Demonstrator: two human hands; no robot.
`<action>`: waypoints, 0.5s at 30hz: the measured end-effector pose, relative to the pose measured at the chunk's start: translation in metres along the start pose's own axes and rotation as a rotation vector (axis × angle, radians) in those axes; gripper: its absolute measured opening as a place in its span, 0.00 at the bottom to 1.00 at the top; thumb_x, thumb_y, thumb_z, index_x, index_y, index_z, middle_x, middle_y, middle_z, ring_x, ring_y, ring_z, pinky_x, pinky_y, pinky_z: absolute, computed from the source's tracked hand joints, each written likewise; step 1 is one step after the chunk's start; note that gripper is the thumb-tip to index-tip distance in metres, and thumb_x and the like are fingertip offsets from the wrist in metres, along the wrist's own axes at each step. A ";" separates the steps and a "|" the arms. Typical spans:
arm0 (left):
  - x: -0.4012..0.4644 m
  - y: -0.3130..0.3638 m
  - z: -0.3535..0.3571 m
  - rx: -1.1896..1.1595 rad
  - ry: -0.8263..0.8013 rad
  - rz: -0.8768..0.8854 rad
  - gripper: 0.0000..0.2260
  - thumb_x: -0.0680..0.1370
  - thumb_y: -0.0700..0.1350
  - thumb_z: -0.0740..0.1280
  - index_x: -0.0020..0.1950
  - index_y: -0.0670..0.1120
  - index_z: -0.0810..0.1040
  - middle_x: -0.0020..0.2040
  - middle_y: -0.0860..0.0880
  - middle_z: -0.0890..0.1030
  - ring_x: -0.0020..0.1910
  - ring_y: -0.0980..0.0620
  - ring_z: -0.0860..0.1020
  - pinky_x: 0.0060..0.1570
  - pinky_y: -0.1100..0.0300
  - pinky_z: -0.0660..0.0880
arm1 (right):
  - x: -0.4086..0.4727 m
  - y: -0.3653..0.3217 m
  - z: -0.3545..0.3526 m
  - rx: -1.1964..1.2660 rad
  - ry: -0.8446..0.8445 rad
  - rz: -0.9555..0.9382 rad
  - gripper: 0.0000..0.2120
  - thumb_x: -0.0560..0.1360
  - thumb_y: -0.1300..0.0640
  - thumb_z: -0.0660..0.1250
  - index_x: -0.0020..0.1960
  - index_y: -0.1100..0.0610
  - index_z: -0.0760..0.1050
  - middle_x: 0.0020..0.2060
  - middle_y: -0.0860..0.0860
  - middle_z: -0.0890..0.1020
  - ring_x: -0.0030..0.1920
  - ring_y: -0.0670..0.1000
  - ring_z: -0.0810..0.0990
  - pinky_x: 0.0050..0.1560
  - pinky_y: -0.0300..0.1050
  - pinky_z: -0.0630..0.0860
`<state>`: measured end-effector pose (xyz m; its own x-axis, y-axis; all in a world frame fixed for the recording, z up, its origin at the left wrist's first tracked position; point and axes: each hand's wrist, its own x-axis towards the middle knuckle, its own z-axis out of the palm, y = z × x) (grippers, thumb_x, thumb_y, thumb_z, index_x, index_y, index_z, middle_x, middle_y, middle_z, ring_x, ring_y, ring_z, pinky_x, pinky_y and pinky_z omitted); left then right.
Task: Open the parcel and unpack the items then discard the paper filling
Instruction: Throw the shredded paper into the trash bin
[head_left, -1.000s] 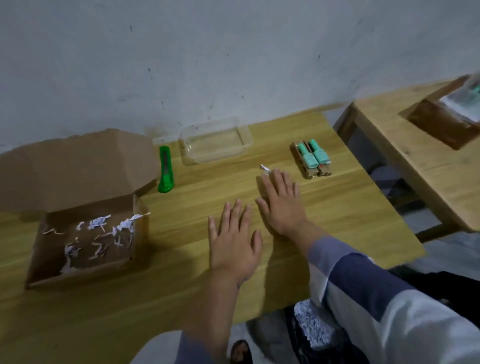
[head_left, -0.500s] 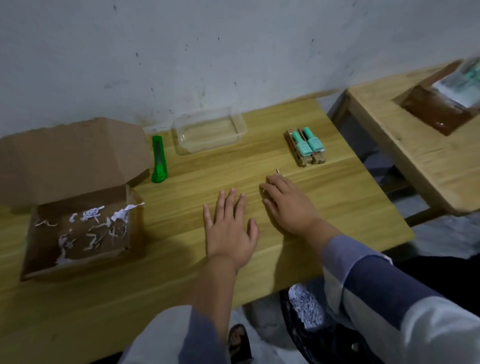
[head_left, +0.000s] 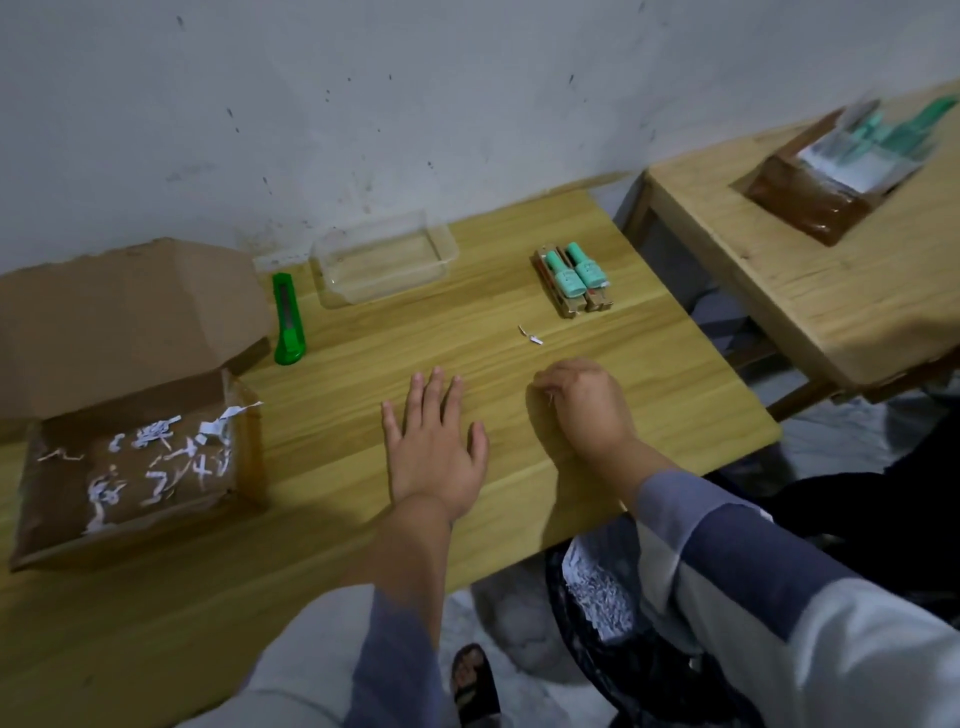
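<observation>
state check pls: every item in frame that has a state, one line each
cardboard box: open, lid flap up, some paper shreds inside
paper shreds: scattered on box floor
green utility knife: lying flat on table; blade not discernible
clear plastic tray: upright, empty
two teal bottles: lying side by side on table
paper scraps: loose on table
left hand: flat, open, palm down
right hand: curled into a fist; contents unclear

Scuffed, speckled white wall; light wooden table against it; second wooden table at right.
</observation>
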<state>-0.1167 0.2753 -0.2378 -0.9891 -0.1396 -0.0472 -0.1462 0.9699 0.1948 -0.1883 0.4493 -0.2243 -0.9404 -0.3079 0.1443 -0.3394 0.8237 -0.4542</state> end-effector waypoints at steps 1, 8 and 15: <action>0.000 0.000 0.000 -0.005 0.001 0.002 0.27 0.79 0.57 0.50 0.78 0.53 0.52 0.80 0.51 0.50 0.78 0.50 0.45 0.75 0.41 0.43 | 0.008 -0.002 -0.001 0.034 0.035 0.053 0.09 0.68 0.69 0.67 0.43 0.61 0.84 0.43 0.57 0.86 0.47 0.59 0.82 0.49 0.49 0.79; 0.000 -0.001 -0.004 -0.026 -0.025 0.012 0.27 0.80 0.58 0.47 0.78 0.53 0.49 0.80 0.52 0.46 0.78 0.51 0.41 0.75 0.41 0.41 | 0.066 -0.013 -0.004 -0.003 -0.109 0.028 0.14 0.74 0.68 0.61 0.55 0.61 0.81 0.56 0.56 0.81 0.57 0.56 0.78 0.58 0.46 0.74; 0.001 -0.001 -0.003 -0.027 -0.019 0.004 0.28 0.79 0.58 0.48 0.78 0.53 0.51 0.80 0.52 0.48 0.78 0.50 0.43 0.75 0.40 0.42 | 0.036 -0.001 -0.027 -0.209 -0.300 0.007 0.24 0.73 0.70 0.57 0.66 0.54 0.73 0.66 0.50 0.75 0.66 0.53 0.70 0.64 0.54 0.72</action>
<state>-0.1181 0.2741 -0.2355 -0.9892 -0.1318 -0.0647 -0.1431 0.9646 0.2216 -0.2223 0.4504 -0.1949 -0.9053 -0.4022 -0.1369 -0.3589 0.8964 -0.2602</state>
